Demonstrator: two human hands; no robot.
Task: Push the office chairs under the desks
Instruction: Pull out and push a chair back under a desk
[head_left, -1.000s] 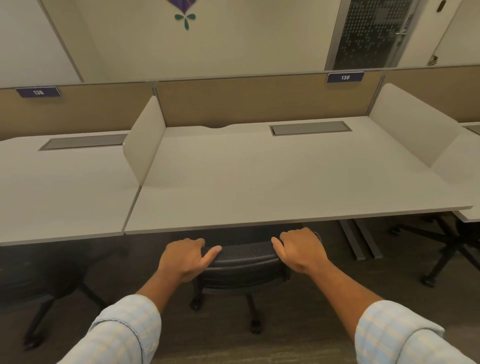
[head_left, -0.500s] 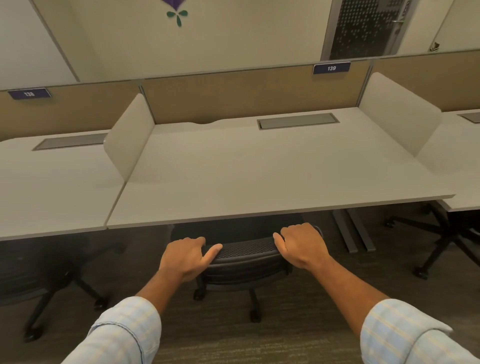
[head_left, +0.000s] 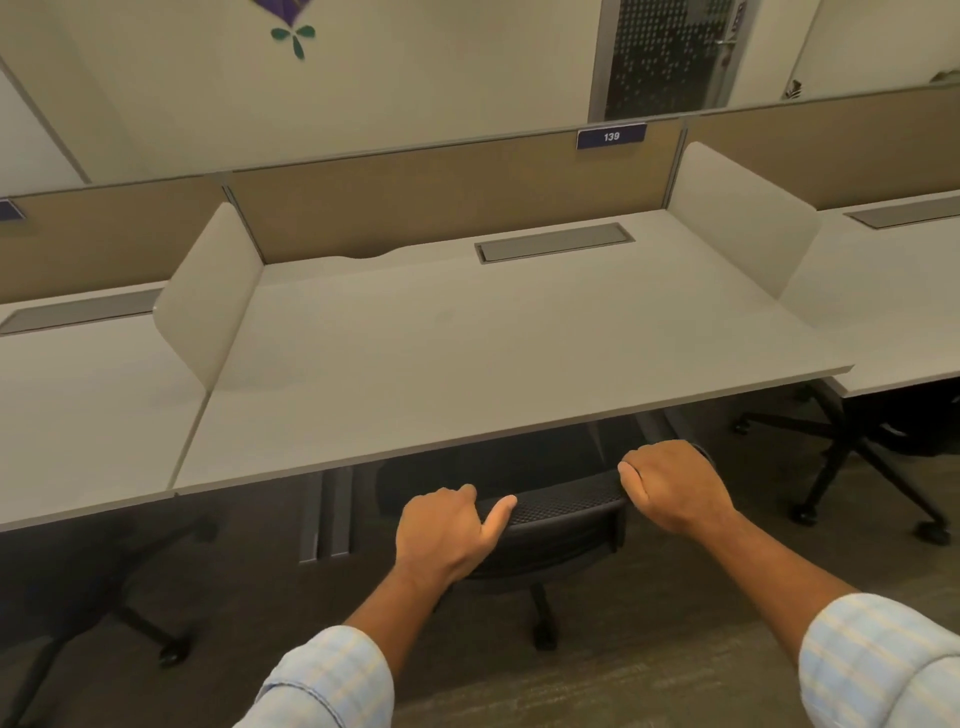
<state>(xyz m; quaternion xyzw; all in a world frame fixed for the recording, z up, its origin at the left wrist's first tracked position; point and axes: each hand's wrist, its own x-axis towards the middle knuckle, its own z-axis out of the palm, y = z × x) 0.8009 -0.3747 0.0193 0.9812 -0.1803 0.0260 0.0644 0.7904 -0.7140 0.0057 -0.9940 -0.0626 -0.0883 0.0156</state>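
A black mesh-backed office chair (head_left: 558, 512) stands in front of me, its seat hidden under the white desk (head_left: 467, 364) labelled 139. Only the top of its backrest and part of its wheeled base show below the desk's front edge. My left hand (head_left: 441, 530) grips the left end of the backrest top, thumb lying along the rim. At the right end my right hand (head_left: 672, 486) is closed over the same rim.
Another black chair (head_left: 878, 447) sits under the desk to the right, its legs sticking out. A dark chair base (head_left: 104, 608) shows under the left desk. White side dividers (head_left: 213, 296) and a tan back panel bound the desk. Grey desk legs (head_left: 330, 514) stand left of my chair.
The chair has rolled further forward under desk 139 with both hands still on its backrest. My view has shifted left, so the desk sits more to the right.
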